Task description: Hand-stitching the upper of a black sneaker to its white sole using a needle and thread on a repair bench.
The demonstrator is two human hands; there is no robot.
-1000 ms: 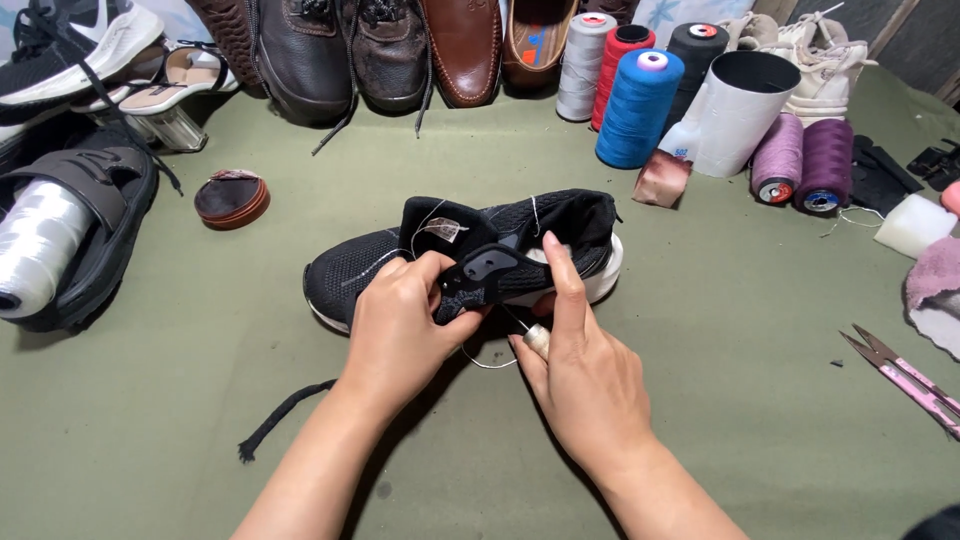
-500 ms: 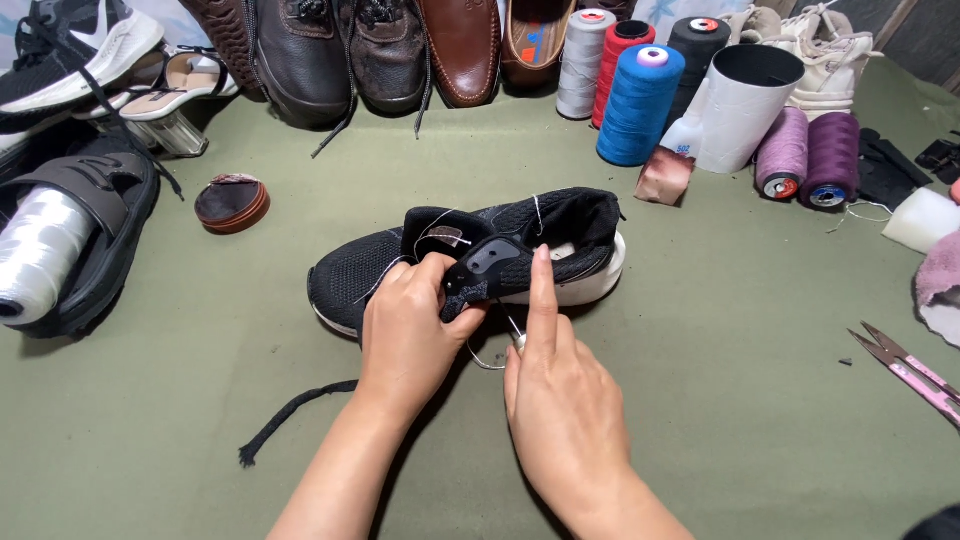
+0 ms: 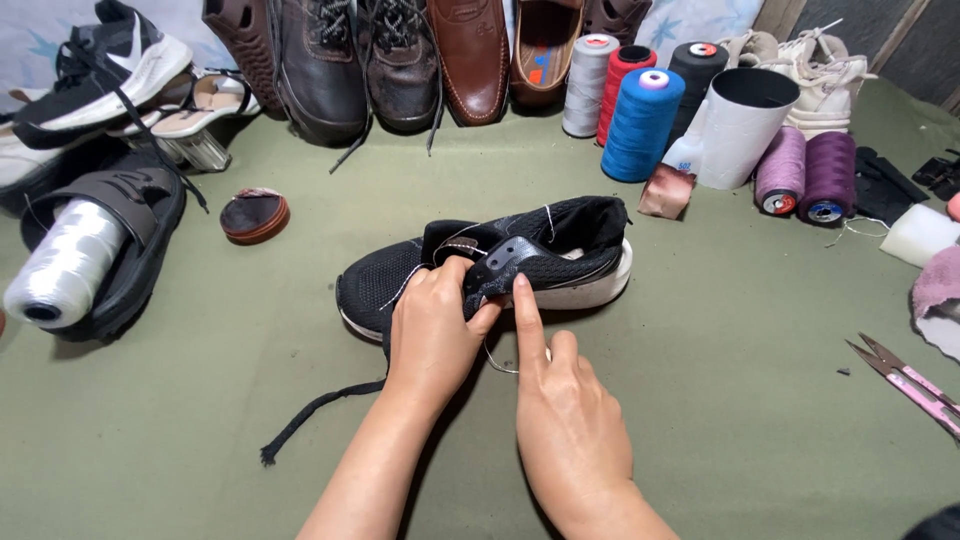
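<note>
Stitching seems only partly done: the sneaker, mid-mat, is pinched at its side by the left hand; thread hangs loose; the right hand presses one extended forefinger there.

sneaker's near side hidden by left hand, scissors cut off at right edge

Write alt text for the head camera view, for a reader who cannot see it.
Two bare hands work on a black sneaker lying on a green cloth table: the left hand grips its upper, while the right hand presses an index finger against its side. Shoes line the back edge beside thread spools, and pink-handled scissors lie at right.
</note>
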